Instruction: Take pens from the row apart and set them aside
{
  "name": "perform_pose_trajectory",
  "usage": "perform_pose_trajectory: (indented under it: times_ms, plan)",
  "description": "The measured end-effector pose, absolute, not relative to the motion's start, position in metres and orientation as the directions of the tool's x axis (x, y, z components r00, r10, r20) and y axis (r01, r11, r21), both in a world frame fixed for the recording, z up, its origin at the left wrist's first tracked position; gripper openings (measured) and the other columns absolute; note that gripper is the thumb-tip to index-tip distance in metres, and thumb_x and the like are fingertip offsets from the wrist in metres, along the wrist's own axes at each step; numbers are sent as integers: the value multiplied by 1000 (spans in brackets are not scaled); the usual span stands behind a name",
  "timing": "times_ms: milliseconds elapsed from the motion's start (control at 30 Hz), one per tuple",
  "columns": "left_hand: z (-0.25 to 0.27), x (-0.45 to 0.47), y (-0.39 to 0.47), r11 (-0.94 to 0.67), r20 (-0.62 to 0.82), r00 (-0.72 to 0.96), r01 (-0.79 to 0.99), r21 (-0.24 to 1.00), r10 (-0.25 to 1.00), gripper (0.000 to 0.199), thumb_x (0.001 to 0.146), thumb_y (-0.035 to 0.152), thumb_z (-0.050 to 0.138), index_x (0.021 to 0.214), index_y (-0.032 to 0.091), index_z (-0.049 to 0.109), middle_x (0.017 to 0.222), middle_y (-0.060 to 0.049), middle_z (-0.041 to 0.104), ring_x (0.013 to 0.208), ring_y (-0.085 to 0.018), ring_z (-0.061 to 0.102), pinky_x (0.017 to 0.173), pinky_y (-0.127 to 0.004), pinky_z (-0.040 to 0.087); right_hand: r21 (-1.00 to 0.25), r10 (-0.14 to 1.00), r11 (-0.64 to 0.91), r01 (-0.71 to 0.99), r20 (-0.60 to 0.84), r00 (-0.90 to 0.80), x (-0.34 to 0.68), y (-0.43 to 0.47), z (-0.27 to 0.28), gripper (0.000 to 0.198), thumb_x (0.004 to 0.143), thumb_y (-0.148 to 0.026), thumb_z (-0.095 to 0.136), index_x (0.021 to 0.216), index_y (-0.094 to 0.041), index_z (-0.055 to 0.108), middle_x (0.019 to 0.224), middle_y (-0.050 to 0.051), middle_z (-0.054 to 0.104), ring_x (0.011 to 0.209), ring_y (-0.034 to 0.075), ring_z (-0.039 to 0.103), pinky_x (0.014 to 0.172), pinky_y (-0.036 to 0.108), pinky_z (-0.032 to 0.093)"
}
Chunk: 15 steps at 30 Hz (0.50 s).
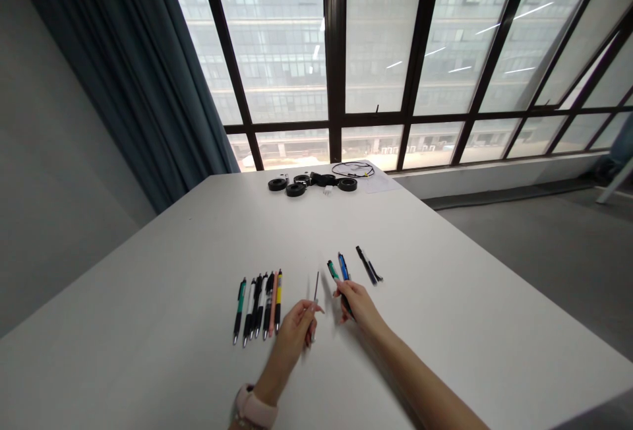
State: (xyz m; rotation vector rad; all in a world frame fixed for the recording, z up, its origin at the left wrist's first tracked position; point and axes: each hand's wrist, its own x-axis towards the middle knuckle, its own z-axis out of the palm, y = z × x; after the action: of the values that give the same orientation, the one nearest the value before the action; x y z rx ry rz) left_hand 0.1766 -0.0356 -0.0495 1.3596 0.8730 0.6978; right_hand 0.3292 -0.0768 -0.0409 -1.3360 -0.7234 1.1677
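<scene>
Over the white table [163,291], pinching a thin dark stick [317,283] with left hand [297,324], green pen [333,270] with right hand [360,303].

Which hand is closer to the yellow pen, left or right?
Left. The left hand is just to the right of the yellow pen, near its lower end; the right hand is farther off to the right, holding a green pen.

You can read no text, brand, number or sign here: any print on the row of pens [260,305], the green-and-black pen [333,272] in your right hand [360,305] or the paper [380,184] is too small to make out.
</scene>
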Motion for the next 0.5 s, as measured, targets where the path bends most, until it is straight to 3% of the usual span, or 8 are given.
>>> perform_pose_trajectory:
  times_ms: [500]
  plan:
    - [-45, 178, -37, 122, -145, 518, 78, 989, 843, 54, 62, 69, 59, 74, 16, 58, 43, 9, 40, 35, -6, 32, 36, -18, 25, -965, 929, -140, -223, -206, 308, 328, -77, -41, 38, 75, -56, 54, 65, -19, 52, 32, -8, 36, 28, 9, 32, 35, 24, 41]
